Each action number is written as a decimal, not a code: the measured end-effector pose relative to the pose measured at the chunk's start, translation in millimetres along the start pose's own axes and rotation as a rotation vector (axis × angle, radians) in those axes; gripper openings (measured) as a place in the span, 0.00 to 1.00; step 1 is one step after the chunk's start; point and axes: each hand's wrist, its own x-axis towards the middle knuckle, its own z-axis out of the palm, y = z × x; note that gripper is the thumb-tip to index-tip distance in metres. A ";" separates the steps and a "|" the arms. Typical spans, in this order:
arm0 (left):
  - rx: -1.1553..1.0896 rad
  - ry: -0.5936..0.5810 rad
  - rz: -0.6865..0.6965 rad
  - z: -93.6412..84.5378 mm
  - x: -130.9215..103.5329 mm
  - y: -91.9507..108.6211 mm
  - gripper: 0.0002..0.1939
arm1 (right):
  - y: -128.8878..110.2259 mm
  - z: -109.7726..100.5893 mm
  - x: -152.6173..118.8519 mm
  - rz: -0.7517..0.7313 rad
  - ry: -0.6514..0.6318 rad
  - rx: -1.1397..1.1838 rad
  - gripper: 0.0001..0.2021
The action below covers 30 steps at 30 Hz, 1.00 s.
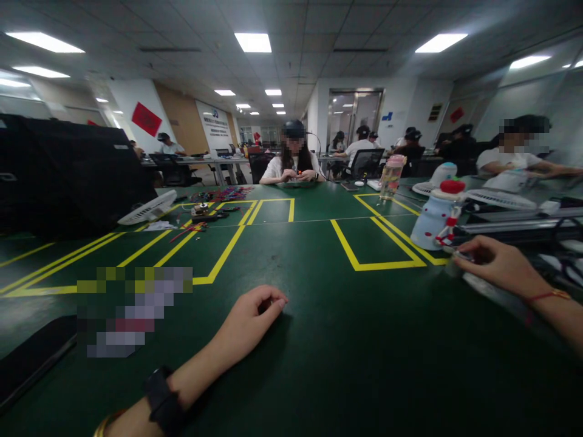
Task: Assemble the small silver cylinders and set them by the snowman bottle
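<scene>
My left hand [255, 318] rests on the green table [337, 346], its fingers curled and the thumb against the index finger. Whatever they may hold is hidden. Over at the right, my right hand [503, 267] pinches a small greyish, shiny object [463, 255] whose kind I cannot make out. Just beyond those fingertips stands a light-blue bottle [428, 221] with a red top and a snowman-like shape.
Yellow tape lines [387, 266] mark the table. Wires and small parts [200, 212] lie at the back left near a white fan [148, 207] and a black case [68, 176]. A phone-like black slab [36, 358] lies front left. A co-worker [291, 161] sits opposite.
</scene>
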 end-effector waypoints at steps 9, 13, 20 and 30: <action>0.014 -0.003 0.036 1.0 -1.1 4.6 0.11 | -149.6 42.2 -43.8 -0.488 0.047 0.228 0.11; 0.027 -0.002 0.059 -0.3 -1.0 4.5 0.10 | -234.5 66.7 -99.0 -0.694 -0.258 0.463 0.10; -0.063 -0.009 0.173 12.4 -16.2 34.8 0.13 | -245.0 80.2 -126.7 -0.494 -0.515 0.613 0.16; -0.285 -0.099 0.333 30.9 -30.1 51.2 0.19 | -244.1 87.1 -135.0 -0.360 -0.665 0.664 0.16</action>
